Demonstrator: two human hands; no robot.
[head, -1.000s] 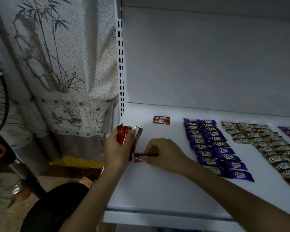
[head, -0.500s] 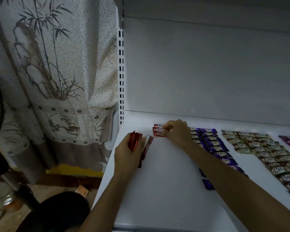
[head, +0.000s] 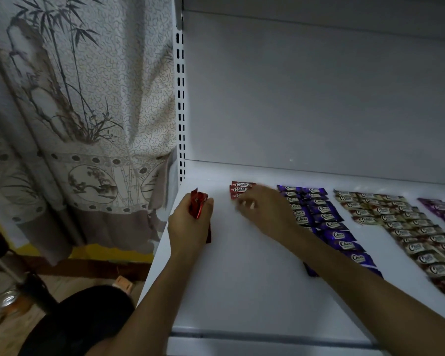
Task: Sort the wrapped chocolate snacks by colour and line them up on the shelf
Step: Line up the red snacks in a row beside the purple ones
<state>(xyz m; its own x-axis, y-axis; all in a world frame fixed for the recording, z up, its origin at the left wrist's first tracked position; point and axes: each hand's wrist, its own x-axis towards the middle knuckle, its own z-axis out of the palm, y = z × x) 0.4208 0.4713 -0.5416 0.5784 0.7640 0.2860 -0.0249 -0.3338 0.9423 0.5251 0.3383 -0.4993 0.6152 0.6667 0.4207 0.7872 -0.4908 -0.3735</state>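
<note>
Sorting looks well advanced. On the shelf (head: 242, 291) the purple block (head: 316, 214) lies in two columns, its count partly hidden by an arm. To its right a cream block (head: 401, 222) lies in about three columns, and the magenta snacks (head: 442, 209) beyond are cut off. Left of the purple block, the red row (head: 242, 187) has three pieces, so red is barely begun. Further left, the left hand (head: 189, 222) grips a bundle of red snacks (head: 197, 202), number unclear. The blurred right hand (head: 265, 209) hovers with loosely spread fingers beside the red row, apparently holding nothing.
</note>
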